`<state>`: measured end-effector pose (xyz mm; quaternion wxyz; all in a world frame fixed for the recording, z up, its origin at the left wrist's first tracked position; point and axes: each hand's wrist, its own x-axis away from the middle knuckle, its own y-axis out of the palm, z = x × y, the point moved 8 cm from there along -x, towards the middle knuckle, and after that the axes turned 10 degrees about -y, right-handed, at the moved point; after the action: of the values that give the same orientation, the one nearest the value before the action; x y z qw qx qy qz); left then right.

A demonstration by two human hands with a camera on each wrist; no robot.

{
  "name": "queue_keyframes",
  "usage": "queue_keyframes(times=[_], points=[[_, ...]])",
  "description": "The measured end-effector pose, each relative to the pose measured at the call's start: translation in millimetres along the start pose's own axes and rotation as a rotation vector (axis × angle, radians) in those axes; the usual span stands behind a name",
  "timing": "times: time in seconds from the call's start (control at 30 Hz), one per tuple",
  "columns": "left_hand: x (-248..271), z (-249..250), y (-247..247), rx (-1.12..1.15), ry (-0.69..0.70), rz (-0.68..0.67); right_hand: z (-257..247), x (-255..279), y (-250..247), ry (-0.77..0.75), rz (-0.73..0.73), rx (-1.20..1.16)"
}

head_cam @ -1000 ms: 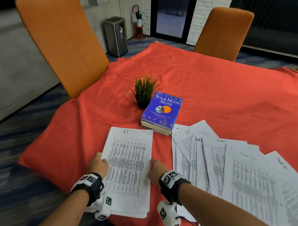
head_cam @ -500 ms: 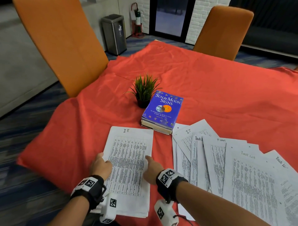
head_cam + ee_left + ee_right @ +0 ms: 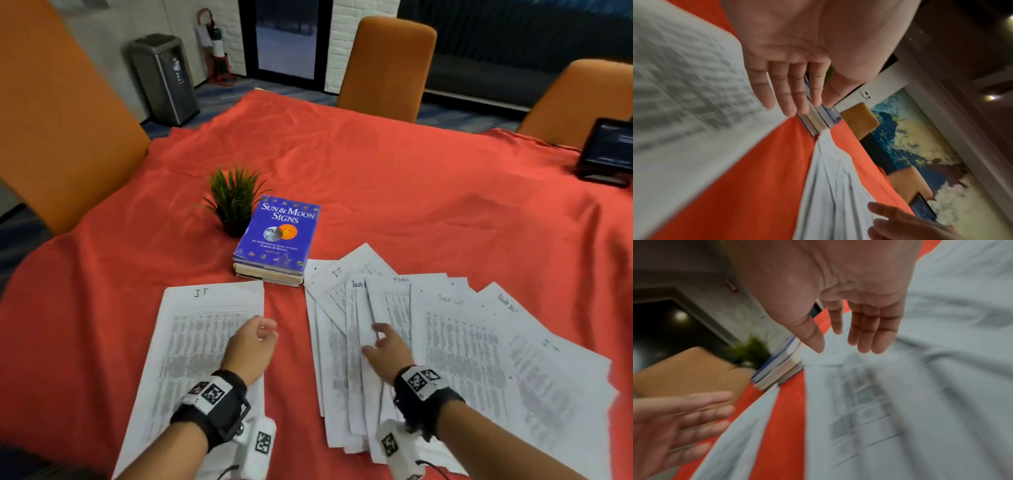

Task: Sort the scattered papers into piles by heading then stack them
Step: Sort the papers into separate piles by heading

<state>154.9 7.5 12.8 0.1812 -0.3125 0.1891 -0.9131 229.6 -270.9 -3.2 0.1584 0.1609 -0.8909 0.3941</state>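
A neat pile of printed sheets headed "IT" (image 3: 205, 339) lies at the near left of the red tablecloth (image 3: 411, 205). My left hand (image 3: 255, 337) hovers over the pile's right edge with straight fingers (image 3: 789, 97) and holds nothing. To the right, several overlapping sheets headed "IT" and "Task List" are fanned out (image 3: 462, 342). My right hand (image 3: 385, 346) hangs just above the fan's left part, fingers (image 3: 869, 335) relaxed and empty. In the right wrist view the fanned sheets (image 3: 900, 402) are blurred.
A blue book, "Sun & Moon Signs" (image 3: 279, 236), lies beyond the piles, with a small potted plant (image 3: 234, 202) at its left. A dark tablet (image 3: 606, 150) stands at the far right. Orange chairs (image 3: 387, 68) surround the table.
Both hands have left the sides of the "IT" pile. My right hand moved right to the fanned sheets; my left hand moved right across the pile.
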Motion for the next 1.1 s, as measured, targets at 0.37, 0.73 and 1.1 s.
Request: queue_keyframes(times=[0.37, 0.73, 1.1], points=[[32.2, 24.8, 195.8, 0.067, -0.313, -0.545, 219.9, 55.6, -146.1, 0.568, 0.347, 0.077], [26.3, 57.3, 223.8, -0.208, -0.072, -0.244, 216.8, 40.6, -135.5, 0.355, 0.355, -0.127], [25.0, 53.9, 224.0, -0.315, -0.051, -0.265, 189.8, 48.1, -141.6, 0.069, 0.288, -0.456]])
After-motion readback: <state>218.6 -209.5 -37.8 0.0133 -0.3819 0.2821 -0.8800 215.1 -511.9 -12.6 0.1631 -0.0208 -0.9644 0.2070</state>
